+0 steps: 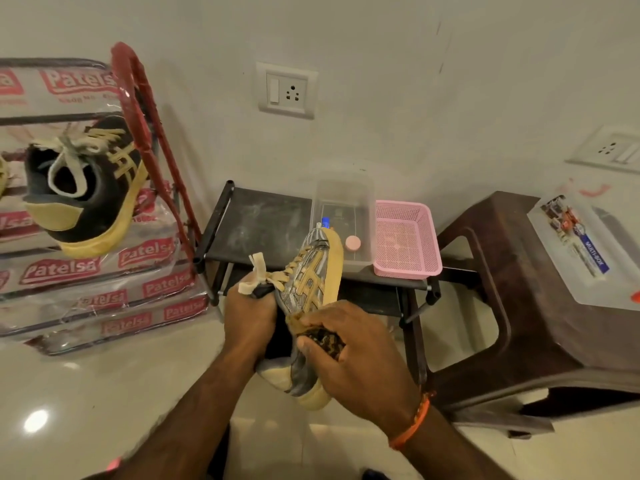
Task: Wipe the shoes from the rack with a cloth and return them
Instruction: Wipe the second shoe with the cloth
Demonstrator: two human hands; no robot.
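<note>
My hands have the job between them: my left hand (250, 318) grips the shoe (304, 299) at its collar, fingers curled round the opening just under the laces, and my right hand (349, 344) pinches a dark patterned cloth (320, 336) against the shoe's side, thumb and fingers bunched on it. The shoe hangs in the air in front of me, above the floor and just short of the low black rack (256, 223). Its long axis runs away from me, heel down near my wrists and toe pointing up and forward toward the rack's top shelf, so the tan sole edge lies on the right, on my right hand's side. I judge the wipe is midway; the cloth sits near the heel quarter, and the toe stretch ahead of it looks untouched by the cloth at this instant. My right hand is the nearer one to that stretch, so I would slide it forward along the axis while the left keeps the collar steady. The other shoe (86, 188) sits apart on the left, on the red-framed stand (145, 109) among clear bags
</note>
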